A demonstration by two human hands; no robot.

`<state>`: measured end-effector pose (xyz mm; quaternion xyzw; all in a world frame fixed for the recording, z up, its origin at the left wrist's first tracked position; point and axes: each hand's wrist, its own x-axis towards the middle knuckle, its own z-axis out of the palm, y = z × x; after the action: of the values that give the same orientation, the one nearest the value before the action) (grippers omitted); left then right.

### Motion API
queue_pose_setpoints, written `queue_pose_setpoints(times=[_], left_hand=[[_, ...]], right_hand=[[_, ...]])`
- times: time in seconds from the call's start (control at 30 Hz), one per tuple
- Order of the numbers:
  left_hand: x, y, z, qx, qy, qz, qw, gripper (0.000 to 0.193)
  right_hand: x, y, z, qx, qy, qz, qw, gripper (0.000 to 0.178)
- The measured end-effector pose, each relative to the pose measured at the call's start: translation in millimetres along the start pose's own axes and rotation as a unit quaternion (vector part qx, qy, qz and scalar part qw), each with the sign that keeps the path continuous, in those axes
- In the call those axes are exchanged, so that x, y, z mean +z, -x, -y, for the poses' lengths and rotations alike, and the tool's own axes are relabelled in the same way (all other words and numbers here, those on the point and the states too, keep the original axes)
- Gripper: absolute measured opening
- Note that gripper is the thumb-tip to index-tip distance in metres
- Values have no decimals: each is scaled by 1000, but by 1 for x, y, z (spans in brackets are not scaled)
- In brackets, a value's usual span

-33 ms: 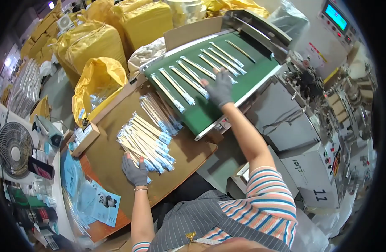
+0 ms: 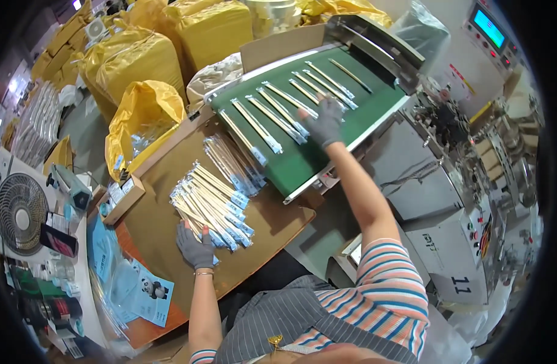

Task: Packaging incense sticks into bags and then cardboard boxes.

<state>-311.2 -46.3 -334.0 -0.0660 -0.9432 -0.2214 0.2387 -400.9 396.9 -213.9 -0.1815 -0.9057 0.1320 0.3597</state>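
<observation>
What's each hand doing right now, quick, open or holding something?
Left hand: open, at the near edge of the wrapped chopstick pile; no grip visible.
Right hand: open, over the green conveyor belt; contact with chopstick packets there unclear.

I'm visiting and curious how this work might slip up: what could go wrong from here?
The loose pile of wrapped sticks at the left hand might slide apart, as its sticks lie at differing angles. The right hand, over the green belt, could knock closely spaced packets askew.
</observation>
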Motion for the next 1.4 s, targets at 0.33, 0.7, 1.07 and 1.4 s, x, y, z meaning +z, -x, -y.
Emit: queue_pose_setpoints(times=[0.33, 0.7, 1.07, 1.4], left_hand=[[-8, -1, -5, -13, 3, 13, 1000, 57], [-12, -4, -8, -26, 16, 16, 999, 57], [-13, -27, -30, -296, 228, 37, 927, 62], [-24, -60, -13, -440, 606, 85, 658, 41]], right_hand=[[3, -91, -111, 239, 238, 127, 933, 103], [36, -7, 8, -190, -159, 239, 939, 42], [102, 76, 184, 135, -108, 404, 898, 87], [79, 189, 246, 218, -503, 589, 594, 37]])
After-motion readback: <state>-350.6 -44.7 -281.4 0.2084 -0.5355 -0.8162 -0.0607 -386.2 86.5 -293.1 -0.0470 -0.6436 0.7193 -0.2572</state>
